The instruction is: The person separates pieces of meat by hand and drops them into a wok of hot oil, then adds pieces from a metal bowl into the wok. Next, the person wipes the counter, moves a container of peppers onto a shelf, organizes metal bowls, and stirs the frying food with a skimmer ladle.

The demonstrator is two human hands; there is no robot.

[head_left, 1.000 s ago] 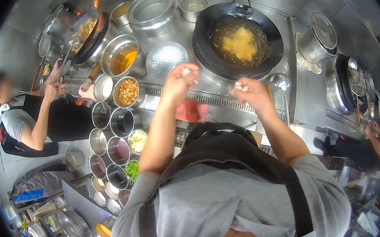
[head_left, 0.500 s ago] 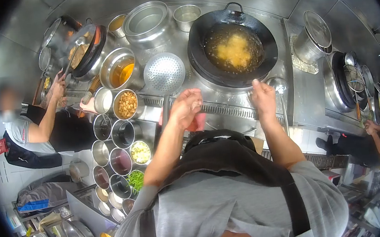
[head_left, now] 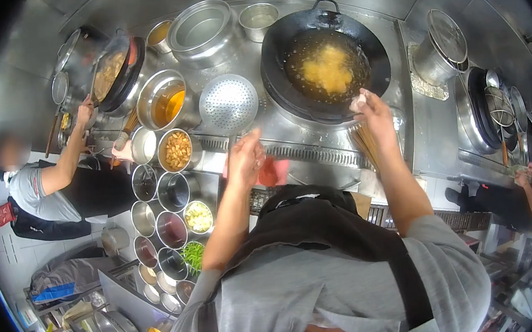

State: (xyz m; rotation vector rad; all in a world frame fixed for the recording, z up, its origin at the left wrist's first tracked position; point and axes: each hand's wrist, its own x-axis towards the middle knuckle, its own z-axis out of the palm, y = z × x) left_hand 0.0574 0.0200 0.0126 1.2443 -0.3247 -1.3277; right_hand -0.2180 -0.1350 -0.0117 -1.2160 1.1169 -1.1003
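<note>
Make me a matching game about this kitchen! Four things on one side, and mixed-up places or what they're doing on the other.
Things:
1. Big black wok
2. Strainer with holes
3. Chopped green bits
4. Right hand

Places and doings:
A. Between the wok and the pot of orange liquid
B. Pinching something small and pale
C. Has golden food in it
D. In a metal pot beside the pale chunks

Right pairs: 1-C, 2-A, 3-D, 4-B
</note>
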